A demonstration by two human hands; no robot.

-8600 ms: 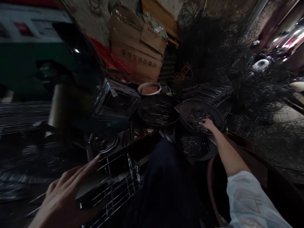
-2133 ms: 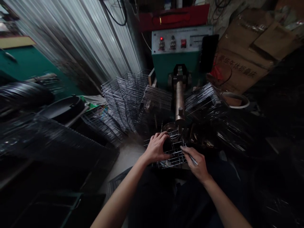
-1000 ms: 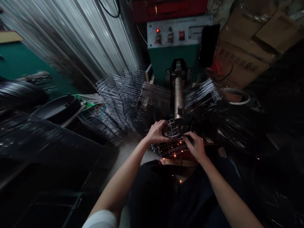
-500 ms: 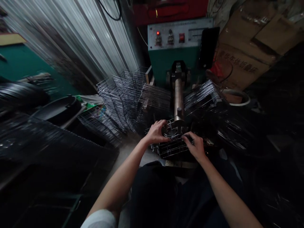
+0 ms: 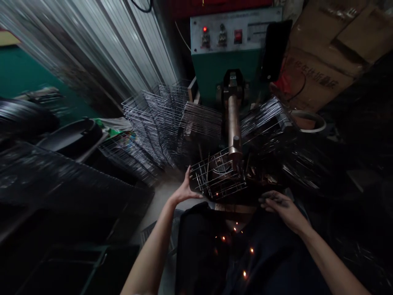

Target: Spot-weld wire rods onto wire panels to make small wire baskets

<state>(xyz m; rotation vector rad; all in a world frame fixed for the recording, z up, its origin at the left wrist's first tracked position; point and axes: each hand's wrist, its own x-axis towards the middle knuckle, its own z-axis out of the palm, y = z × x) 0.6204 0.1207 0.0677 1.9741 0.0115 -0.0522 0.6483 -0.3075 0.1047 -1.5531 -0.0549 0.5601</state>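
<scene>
A spot welder's copper-coloured electrode arm reaches down over a wire rack with a ring in its grid. My left hand is at the rack's left end, thumb and fingers spread wide; whether it touches the wires I cannot tell. Off to the right of the rack, above my lap, is my right hand. Its fingers are bent and pressed together, and anything between them is hidden. Orange sparks show over my dark trousers.
Stacked wire panels stand left of the welder, and bundled wires lie right of its arm. The green control box rises behind, a dark phone-like slab at its right. Large cardboard leans at the back right.
My right hand has left the rack, moving right and towards me. My left hand has drawn back left and opened wide. Sparks have appeared, and the view has shifted slightly.
</scene>
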